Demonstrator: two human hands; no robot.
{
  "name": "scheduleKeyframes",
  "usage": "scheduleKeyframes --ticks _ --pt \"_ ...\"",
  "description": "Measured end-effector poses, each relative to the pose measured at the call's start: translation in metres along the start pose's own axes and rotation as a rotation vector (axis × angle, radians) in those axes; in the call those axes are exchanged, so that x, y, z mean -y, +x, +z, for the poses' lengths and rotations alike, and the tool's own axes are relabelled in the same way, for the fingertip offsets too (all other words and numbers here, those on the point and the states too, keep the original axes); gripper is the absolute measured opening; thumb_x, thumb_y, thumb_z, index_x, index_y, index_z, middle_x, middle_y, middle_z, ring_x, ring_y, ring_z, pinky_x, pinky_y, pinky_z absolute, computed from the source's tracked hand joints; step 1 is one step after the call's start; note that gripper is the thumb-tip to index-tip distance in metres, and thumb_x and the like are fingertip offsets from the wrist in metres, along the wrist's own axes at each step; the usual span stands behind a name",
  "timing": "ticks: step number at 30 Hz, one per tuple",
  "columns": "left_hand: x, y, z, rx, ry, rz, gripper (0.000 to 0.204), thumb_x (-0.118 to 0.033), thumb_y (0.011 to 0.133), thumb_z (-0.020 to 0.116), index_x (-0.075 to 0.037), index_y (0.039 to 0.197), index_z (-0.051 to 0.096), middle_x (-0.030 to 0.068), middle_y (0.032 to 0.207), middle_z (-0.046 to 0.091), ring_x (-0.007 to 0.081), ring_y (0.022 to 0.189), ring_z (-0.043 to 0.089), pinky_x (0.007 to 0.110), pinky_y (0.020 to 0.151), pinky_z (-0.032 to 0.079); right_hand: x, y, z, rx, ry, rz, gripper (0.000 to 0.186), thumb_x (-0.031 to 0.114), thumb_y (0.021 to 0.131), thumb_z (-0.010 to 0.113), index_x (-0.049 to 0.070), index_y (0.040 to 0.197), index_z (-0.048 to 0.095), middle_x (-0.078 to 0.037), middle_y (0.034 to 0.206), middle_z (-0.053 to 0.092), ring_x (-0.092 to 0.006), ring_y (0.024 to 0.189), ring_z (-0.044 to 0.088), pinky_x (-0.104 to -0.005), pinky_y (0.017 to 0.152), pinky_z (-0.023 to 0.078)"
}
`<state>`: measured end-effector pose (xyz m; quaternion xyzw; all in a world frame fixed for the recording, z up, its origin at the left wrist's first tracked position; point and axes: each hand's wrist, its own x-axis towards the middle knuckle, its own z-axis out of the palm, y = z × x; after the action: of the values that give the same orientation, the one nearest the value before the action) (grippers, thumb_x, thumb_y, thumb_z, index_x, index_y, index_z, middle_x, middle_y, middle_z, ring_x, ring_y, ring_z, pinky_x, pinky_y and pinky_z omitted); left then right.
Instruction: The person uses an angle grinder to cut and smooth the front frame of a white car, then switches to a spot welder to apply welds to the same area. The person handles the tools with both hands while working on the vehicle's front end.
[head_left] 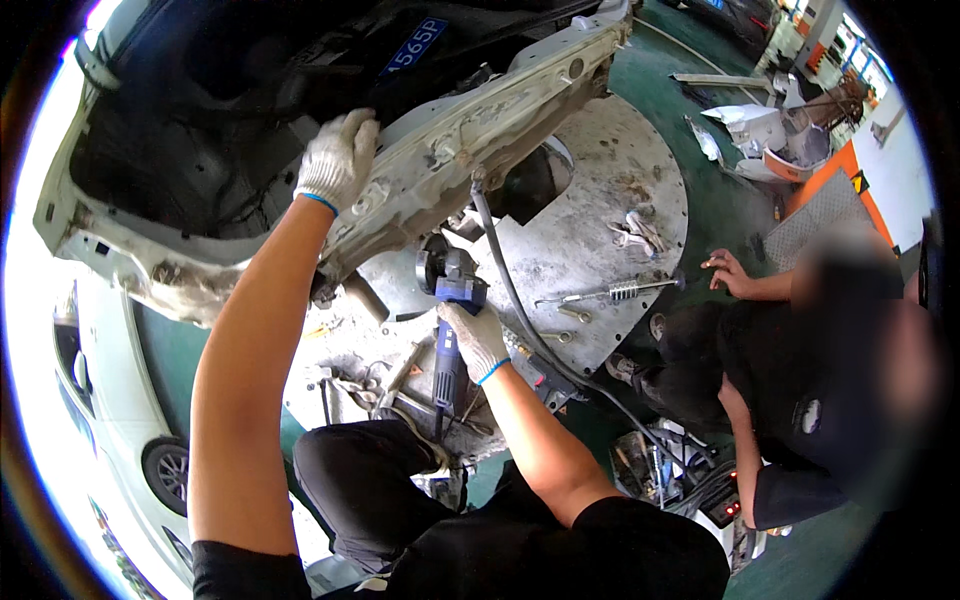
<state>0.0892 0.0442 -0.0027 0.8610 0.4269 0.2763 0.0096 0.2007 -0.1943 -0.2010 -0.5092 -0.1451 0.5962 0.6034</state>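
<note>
My left hand (334,160), in a white knit glove, is closed on the inner edge of a stripped, pale car body panel (500,115) with a dark cavity behind it. My right hand (470,330), also gloved, grips a blue angle grinder (449,365) around its body; the grinder's head points up, just below the panel's lower edge. A thick grey hose (501,270) runs beside it, down from the panel. Under both lies a round, stained metal plate (637,170) bearing loose hand tools, wrenches and a slide hammer (610,292). A blue rectangular plate (413,47) sits in the dark cavity.
A co-worker (780,390) in black crouches at my right, one bare hand (730,275) raised. Tools and cables (680,480) lie by that person. A white car (115,380) stands at my left. Broken body parts (760,135) and an orange-edged ramp (820,200) are at the back right.
</note>
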Motion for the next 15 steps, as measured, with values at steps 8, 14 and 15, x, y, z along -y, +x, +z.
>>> scheduleKeyframes --ticks 8,14,15 --pt "-0.096 -0.26 0.016 0.457 -0.209 0.023 0.079 -0.027 0.085 0.084 -0.008 0.154 0.048 0.0218 0.126 0.068 0.0397 0.108 0.069 0.047 0.096 0.057 -0.066 -0.03 -0.08 0.084 0.138 0.418 0.038 0.031 0.09 0.078 0.003 0.114 0.067 -0.011 0.092 0.071 -0.0216 0.073 0.071 -0.0381 0.069 0.063" --pt "-0.164 -0.345 0.016 1.22 -0.168 -0.136 0.119 -0.061 0.082 0.079 0.011 0.159 0.023 0.0333 0.104 0.073 0.0447 0.097 0.075 0.05 0.083 0.06 -0.123 -0.041 -0.106 0.047 0.215 0.608 0.033 0.035 0.092 0.075 0.007 0.108 0.067 -0.008 0.083 0.067 -0.0235 0.068 0.068 -0.0394 0.066 0.06" --pt "-0.161 -0.349 0.022 1.217 -0.165 -0.106 0.117 -0.059 0.081 0.079 0.012 0.158 0.025 0.0321 0.102 0.073 0.0444 0.096 0.075 0.05 0.082 0.06 -0.131 -0.044 -0.109 0.035 0.172 0.587 0.035 0.038 0.092 0.072 0.008 0.109 0.067 -0.008 0.084 0.068 -0.0234 0.071 0.069 -0.0392 0.068 0.06"
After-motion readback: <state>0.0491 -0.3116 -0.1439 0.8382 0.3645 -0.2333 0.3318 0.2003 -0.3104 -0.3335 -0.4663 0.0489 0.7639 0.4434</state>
